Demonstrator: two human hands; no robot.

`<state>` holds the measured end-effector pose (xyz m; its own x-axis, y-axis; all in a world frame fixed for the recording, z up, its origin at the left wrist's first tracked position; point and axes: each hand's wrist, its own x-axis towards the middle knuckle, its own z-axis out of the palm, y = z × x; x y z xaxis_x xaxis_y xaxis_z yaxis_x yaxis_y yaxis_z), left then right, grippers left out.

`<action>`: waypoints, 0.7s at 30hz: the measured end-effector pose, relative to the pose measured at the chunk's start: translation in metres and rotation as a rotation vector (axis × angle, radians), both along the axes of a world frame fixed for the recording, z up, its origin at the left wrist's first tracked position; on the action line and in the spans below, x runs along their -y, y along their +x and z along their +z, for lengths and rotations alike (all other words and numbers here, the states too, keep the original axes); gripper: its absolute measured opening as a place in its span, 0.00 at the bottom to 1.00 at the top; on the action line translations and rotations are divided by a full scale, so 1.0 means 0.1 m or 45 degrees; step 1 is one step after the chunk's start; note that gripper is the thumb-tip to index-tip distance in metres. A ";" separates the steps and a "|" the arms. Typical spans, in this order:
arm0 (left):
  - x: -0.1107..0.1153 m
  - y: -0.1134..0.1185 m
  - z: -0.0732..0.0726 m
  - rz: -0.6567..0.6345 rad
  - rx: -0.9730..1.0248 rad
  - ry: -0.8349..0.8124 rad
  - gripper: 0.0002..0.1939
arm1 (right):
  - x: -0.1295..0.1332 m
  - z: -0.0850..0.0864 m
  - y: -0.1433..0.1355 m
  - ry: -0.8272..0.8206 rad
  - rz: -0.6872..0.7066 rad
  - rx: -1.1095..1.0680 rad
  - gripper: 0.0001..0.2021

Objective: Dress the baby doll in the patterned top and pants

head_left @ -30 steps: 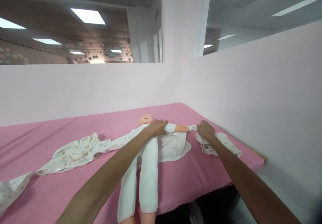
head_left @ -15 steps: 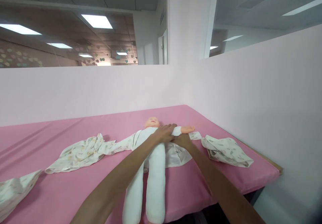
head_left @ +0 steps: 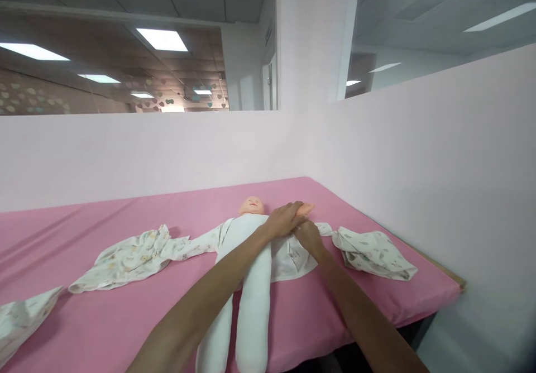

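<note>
the doll [head_left: 247, 250] lies face up on the pink counter [head_left: 335, 300]. the left hand [head_left: 285, 219] grips the doll's arm [head_left: 305, 208]; the right hand [head_left: 309, 235] pinches the white garment [head_left: 288, 256] just beside it. printed cloths [head_left: 125, 256] lie on either side.

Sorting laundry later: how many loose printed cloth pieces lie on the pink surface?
3: one left of the doll, one at its right, one at the far-left edge, partly cut off.

Office-like training room: ceiling panel lights [head_left: 162, 38], pink partition walls [head_left: 419, 155].
</note>
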<state>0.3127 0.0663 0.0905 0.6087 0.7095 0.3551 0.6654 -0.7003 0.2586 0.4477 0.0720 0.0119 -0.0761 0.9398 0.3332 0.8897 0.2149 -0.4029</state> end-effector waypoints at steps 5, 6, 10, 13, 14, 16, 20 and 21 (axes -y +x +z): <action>-0.08 -0.04 0.01 0.037 0.087 -0.044 0.21 | 0.07 -0.03 -0.08 -0.029 0.025 -0.049 0.18; -0.08 -0.03 0.01 0.036 0.078 -0.044 0.21 | 0.06 -0.04 -0.10 -0.024 0.021 -0.070 0.16; -0.05 -0.01 0.03 0.058 -0.017 -0.051 0.20 | -0.04 -0.06 -0.05 -0.002 -0.063 -0.247 0.07; -0.04 0.01 0.02 0.087 -0.137 -0.110 0.22 | -0.13 -0.05 0.11 0.030 -0.186 -0.492 0.08; -0.03 0.01 0.01 0.095 -0.183 -0.128 0.24 | -0.16 -0.05 0.17 0.036 -0.228 -0.586 0.09; -0.02 0.02 -0.01 0.104 -0.296 -0.150 0.25 | -0.20 -0.03 0.28 0.039 -0.302 -0.774 0.10; 0.01 0.06 -0.05 0.130 -0.474 -0.186 0.24 | -0.27 0.01 0.37 0.080 -0.399 -1.085 0.07; 0.01 0.07 -0.06 0.140 -0.489 -0.199 0.24 | -0.28 0.02 0.37 0.105 -0.423 -1.142 0.05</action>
